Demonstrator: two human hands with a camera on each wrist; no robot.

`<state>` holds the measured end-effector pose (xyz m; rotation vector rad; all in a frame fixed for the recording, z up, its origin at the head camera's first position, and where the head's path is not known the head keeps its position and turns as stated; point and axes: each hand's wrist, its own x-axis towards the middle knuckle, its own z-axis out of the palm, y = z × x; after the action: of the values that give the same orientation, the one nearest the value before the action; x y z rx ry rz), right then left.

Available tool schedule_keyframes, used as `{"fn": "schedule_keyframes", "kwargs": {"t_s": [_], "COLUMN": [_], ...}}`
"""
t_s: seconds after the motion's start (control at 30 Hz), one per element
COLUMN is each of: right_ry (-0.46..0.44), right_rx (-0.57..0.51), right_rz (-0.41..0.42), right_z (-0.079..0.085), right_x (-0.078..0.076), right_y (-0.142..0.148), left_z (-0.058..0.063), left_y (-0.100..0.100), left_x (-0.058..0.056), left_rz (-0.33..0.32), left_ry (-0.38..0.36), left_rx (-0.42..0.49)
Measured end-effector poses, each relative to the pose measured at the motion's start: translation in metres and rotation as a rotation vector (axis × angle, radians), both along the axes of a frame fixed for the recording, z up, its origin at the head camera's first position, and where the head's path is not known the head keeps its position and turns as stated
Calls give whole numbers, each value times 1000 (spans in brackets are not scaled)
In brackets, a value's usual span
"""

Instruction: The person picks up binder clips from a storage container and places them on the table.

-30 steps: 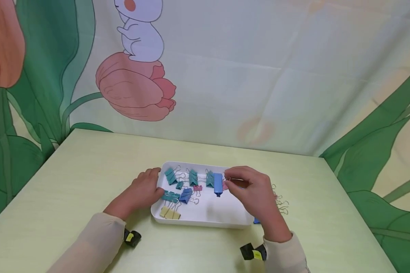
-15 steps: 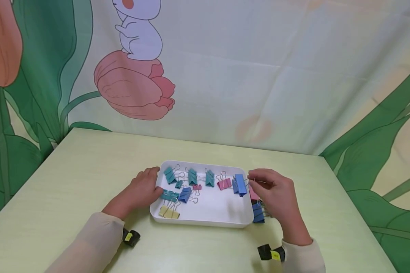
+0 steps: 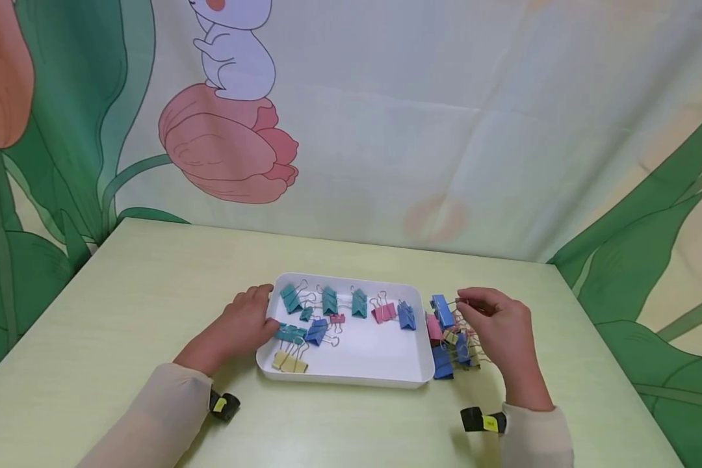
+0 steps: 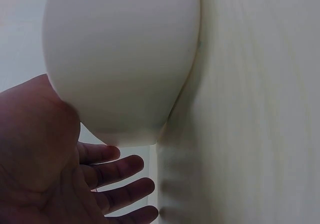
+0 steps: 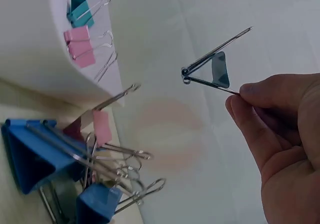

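My right hand [image 3: 500, 331] pinches a wire handle of a blue binder clip [image 3: 442, 311] between thumb and index finger. The clip hangs in the air above a pile of binder clips, just right of the white tray [image 3: 363, 379]. In the right wrist view, the held binder clip [image 5: 220, 69] is seen from its side, apart from the pile. My left hand [image 3: 234, 330] rests at the tray's left end, the thumb over the rim. The left wrist view shows its fingers [image 4: 125, 191] fairly straight, spread beside the tray's outer wall [image 4: 122, 58].
Inside the tray lie several teal binder clips [image 3: 329, 301], blue ones [image 3: 406, 315], pink ones [image 3: 383, 312] and yellow ones [image 3: 290, 363]. The pile at the tray's right holds blue binder clips [image 3: 442, 362], a pink one [image 3: 434, 329] and yellow ones. A printed cloth [image 3: 374, 130] hangs behind the table.
My right hand has moved right with the blue binder clip, from above the tray to over the pile outside it. The left hand has stayed at the tray's left end.
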<state>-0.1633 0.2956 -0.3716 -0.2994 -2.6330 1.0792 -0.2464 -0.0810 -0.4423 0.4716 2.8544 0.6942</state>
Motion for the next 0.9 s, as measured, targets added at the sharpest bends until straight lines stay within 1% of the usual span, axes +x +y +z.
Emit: {"fn": "schedule_keyframes", "kwargs": {"t_s": [0.23,0.4,0.5,0.67,0.9], "right_ry": [-47,-85,-93,-101,-121], "right_rx": [15,18,17,26,57], "right_rz": [-22,-46,-61,-89,-102], "right_z": [-9,-16,-19,-23,-29], "right_x": [-5,-8,-8,-11,-13], "right_y": [8,10,9,6,6], "left_z": [3,5,6,7,6], "left_y": [0,1,1,1,1], "left_x": [1,3,3,4,4], "left_rz": [10,15,15,10,8], "left_ry": [-26,-42,-52,-46,-45], "left_rx": [1,0,4,4,4]}}
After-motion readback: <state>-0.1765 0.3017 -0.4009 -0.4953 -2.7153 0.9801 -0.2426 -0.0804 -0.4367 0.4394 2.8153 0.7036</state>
